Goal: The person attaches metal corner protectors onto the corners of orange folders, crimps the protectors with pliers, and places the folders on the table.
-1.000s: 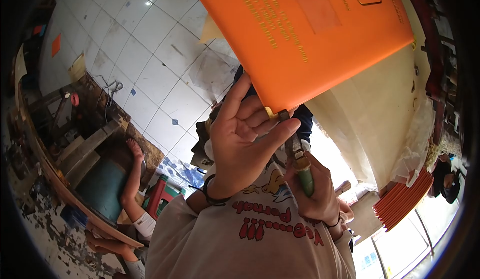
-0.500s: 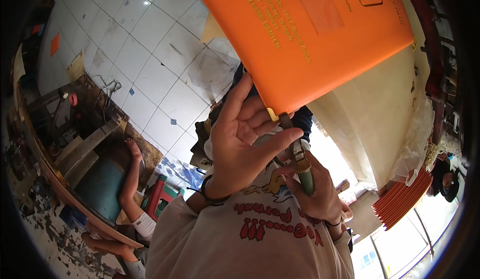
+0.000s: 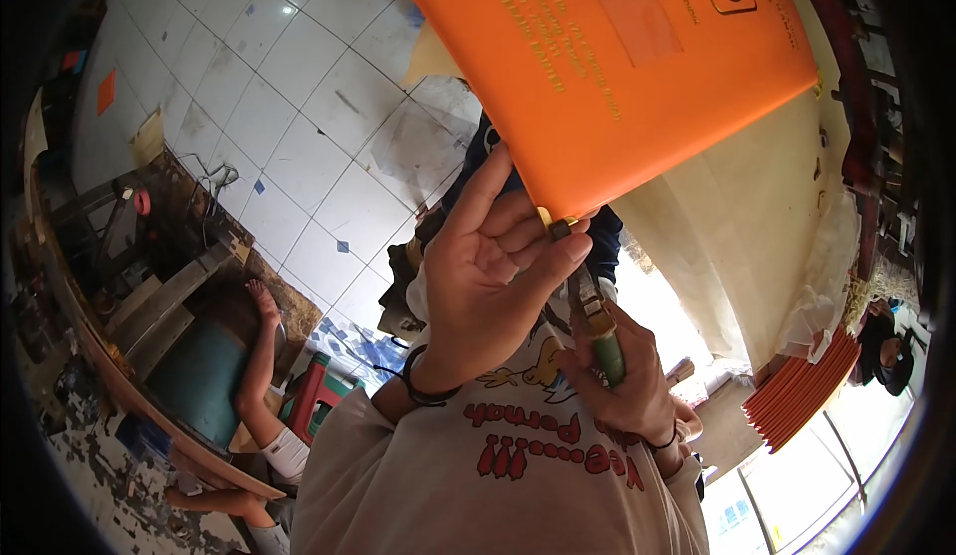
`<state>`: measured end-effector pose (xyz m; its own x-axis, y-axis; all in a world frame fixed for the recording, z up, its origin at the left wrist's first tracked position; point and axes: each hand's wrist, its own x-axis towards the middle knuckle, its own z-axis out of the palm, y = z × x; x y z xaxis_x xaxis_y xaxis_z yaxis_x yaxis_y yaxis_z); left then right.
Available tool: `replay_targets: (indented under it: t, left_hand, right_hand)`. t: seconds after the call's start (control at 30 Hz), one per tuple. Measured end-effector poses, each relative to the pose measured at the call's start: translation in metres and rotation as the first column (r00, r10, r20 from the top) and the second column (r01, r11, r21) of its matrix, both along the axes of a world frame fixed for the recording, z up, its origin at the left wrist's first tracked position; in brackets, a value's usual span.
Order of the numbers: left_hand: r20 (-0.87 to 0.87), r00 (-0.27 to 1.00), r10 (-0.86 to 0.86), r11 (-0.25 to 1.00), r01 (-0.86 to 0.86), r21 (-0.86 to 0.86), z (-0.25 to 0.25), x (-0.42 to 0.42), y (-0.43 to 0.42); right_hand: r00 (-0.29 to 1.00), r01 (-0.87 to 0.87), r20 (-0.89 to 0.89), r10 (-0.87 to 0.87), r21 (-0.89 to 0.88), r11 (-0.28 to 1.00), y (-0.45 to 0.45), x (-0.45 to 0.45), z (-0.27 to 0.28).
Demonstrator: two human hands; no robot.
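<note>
A large orange folder (image 3: 617,77) with gold printing hangs in front of me, one corner pointing down toward my hands. A small gold metal corner piece (image 3: 544,216) sits on that corner. My left hand (image 3: 493,266) is closed around the corner, its fingers behind and its thumb in front. In my right hand (image 3: 637,386) are pliers (image 3: 605,341) with green handles, gripped by the fingers. The jaws reach up to the corner piece beside my left thumb. How tightly they bite is partly hidden.
A stack of orange folders (image 3: 802,391) lies at the right. Pale sheeting (image 3: 717,236) covers the surface under the folder. On the left, a person's bare leg (image 3: 261,376) rests beside a green-blue drum-like object (image 3: 199,386), near a red and green stool (image 3: 314,396). White floor tiles (image 3: 319,147) extend beyond.
The pliers have turned and shifted slightly at the corner, so the jaw tip shows more end-on. The folder has moved a little; my left hand keeps its hold.
</note>
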<state>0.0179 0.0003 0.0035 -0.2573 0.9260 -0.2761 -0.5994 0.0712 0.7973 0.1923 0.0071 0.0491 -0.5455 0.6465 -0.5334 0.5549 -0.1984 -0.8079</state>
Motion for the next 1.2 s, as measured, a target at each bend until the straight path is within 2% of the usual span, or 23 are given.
replay_targets:
  t: [0.1,0.2,0.3,0.4,0.5,0.9,1.1,1.2]
  left_hand:
    - [-0.002,1.0,-0.002,1.0,0.002,0.009,-0.002,0.0,0.001]
    - [-0.004,1.0,-0.021,1.0,0.021,0.018,-0.002,-0.002,0.0]
    - [-0.032,0.998,-0.052,0.996,0.055,0.074,-0.003,-0.005,-0.002]
    - [-0.017,0.997,-0.076,0.989,0.078,0.129,-0.007,-0.007,-0.003]
    - [0.012,0.996,-0.088,0.987,0.085,0.136,-0.009,-0.009,-0.004]
    - [0.087,0.989,-0.123,0.979,0.107,0.173,-0.013,-0.014,-0.004]
    - [0.057,0.99,-0.133,0.98,0.122,0.158,-0.011,-0.015,-0.005]
    - [0.044,0.991,-0.124,0.981,0.116,0.159,-0.012,-0.014,-0.004]
  right_hand:
    - [0.999,0.041,0.034,-0.042,0.031,0.999,-0.001,-0.006,0.002]
    - [0.997,0.056,0.048,-0.055,-0.025,0.998,-0.006,-0.003,-0.002]
    - [0.999,-0.041,-0.012,0.041,0.021,0.999,-0.005,-0.004,-0.002]
    - [0.997,-0.011,-0.079,0.004,-0.093,0.996,-0.005,0.0,0.0]
    - [0.995,-0.057,-0.08,0.055,-0.027,0.998,-0.004,-0.002,0.004]
    - [0.989,-0.082,-0.134,0.062,-0.154,0.985,-0.005,0.004,0.001]
    - [0.99,-0.097,-0.111,0.087,-0.089,0.991,-0.001,-0.003,0.007]
    - [0.994,-0.054,-0.1,0.045,-0.087,0.995,-0.005,-0.004,0.006]
